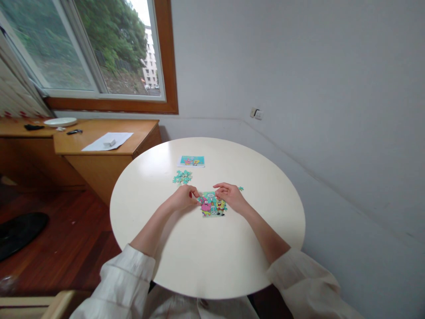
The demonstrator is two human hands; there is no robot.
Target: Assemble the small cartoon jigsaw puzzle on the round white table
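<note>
A partly assembled cartoon jigsaw puzzle point(212, 207) lies near the middle of the round white table, showing a pink, a pale teal and a yellow figure. At its left edge my left hand point(184, 197) is closed in a pinch, with a small teal puzzle piece point(200, 200) at the fingertips. My right hand point(231, 196) reaches over the puzzle's upper right corner, fingers stretched out and apart, covering part of that side. Beyond my left hand sits a pile of loose teal puzzle pieces point(182, 177). Another loose piece point(241, 188) shows just past my right hand.
Behind the pile lies a reference picture card point(191, 161) on the round table point(206, 257). To the left stands a wooden desk point(142, 133) bearing a white paper sheet point(94, 144), a small white box point(109, 142) and a white plate point(60, 121). A wall runs along the right.
</note>
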